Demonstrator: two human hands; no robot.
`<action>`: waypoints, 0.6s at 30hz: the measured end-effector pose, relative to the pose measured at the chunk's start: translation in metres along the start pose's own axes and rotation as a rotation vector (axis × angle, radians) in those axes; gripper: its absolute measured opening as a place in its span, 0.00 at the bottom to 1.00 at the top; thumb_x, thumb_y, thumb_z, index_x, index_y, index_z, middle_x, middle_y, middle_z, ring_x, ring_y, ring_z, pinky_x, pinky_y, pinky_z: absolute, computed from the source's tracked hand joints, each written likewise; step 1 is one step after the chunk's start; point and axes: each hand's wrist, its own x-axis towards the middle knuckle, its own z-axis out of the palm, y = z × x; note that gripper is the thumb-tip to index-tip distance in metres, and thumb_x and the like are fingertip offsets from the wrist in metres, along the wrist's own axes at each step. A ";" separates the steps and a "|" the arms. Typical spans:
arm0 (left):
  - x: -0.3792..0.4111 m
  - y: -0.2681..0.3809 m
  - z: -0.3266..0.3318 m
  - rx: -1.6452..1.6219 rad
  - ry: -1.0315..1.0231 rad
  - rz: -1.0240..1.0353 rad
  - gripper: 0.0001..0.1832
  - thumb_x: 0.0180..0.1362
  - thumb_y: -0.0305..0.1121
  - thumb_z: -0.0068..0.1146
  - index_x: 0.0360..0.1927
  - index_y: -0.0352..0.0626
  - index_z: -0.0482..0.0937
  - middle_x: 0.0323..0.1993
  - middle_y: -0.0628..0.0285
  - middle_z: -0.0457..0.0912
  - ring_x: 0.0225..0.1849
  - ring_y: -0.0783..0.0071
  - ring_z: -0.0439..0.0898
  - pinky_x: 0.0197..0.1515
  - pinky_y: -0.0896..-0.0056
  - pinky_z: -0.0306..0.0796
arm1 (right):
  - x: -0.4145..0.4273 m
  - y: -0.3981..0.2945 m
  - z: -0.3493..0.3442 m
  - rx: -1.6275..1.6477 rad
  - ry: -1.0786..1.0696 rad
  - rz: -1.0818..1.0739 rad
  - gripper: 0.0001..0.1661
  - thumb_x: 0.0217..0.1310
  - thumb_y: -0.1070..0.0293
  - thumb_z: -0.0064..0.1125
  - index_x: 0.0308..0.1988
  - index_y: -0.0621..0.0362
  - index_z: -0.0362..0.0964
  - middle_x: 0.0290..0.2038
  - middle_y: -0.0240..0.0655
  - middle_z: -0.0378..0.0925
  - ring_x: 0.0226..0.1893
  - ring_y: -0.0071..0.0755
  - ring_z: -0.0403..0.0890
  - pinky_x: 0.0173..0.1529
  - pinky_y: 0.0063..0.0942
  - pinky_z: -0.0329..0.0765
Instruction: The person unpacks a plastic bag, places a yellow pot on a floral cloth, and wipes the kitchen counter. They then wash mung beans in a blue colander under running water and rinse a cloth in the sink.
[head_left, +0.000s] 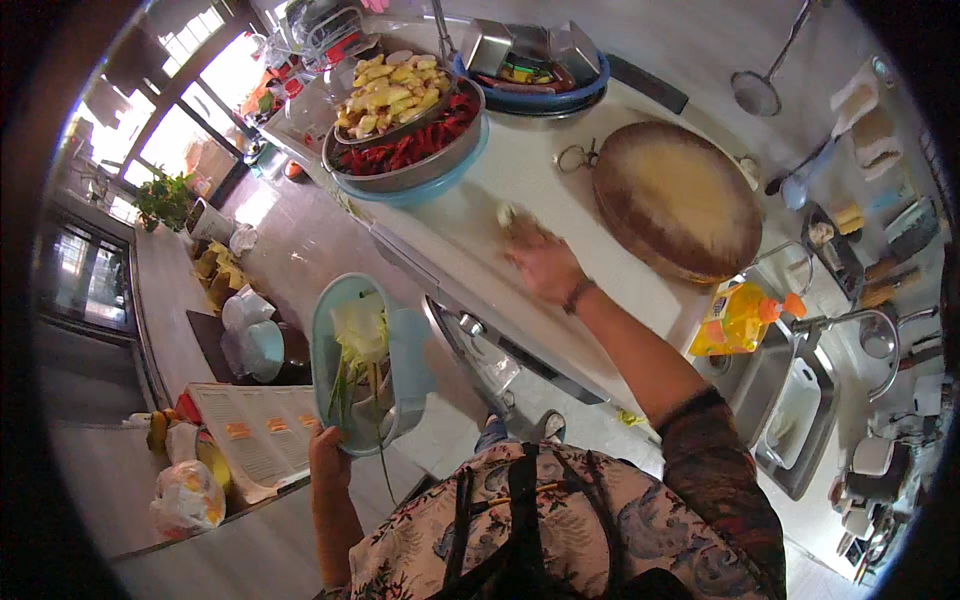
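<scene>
My left hand (330, 454) grips the lower rim of a light blue-green plastic bin (416, 367), tilted beside the counter's front edge. Inside lie leafy vegetable scraps (364, 330), and a long green stalk hangs over the rim. Over the white countertop (480, 262) my right hand (546, 266) is stretched out, blurred by motion. Its fingers are closed around a small pale and brownish cloth-like thing (514, 217), too blurred to name surely. A round wooden chopping board (679, 199) with a metal ring lies to the right of that hand.
A steel basin of red chillies (420, 154) carries a bowl of ginger (394, 94). Behind stands a blue basin (532, 94) with metal containers. Yellow dish soap (727, 322) stands by the sink (806, 450). Below the counter, a drawer or door (465, 352) juts out.
</scene>
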 end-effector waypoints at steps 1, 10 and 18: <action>0.007 -0.008 -0.006 -0.016 -0.019 0.020 0.26 0.39 0.22 0.42 0.48 0.34 0.65 0.41 0.57 0.74 0.41 0.66 0.75 0.44 0.69 0.71 | -0.022 0.002 -0.008 0.036 -0.060 -0.030 0.17 0.51 0.67 0.46 0.44 0.44 0.70 0.47 0.40 0.67 0.47 0.47 0.68 0.48 0.41 0.68; 0.014 -0.016 -0.004 -0.012 0.028 -0.018 0.26 0.38 0.23 0.41 0.48 0.34 0.67 0.42 0.58 0.74 0.42 0.67 0.74 0.45 0.69 0.68 | 0.020 0.055 -0.051 0.023 0.190 0.120 0.15 0.49 0.69 0.50 0.42 0.52 0.70 0.43 0.45 0.68 0.40 0.50 0.70 0.46 0.40 0.68; 0.013 -0.035 -0.032 -0.022 0.109 0.011 0.24 0.38 0.23 0.42 0.45 0.33 0.68 0.38 0.59 0.73 0.37 0.69 0.74 0.42 0.72 0.67 | 0.140 0.104 0.017 -0.556 -0.016 0.337 0.24 0.55 0.63 0.46 0.51 0.60 0.62 0.53 0.44 0.63 0.53 0.46 0.66 0.55 0.43 0.63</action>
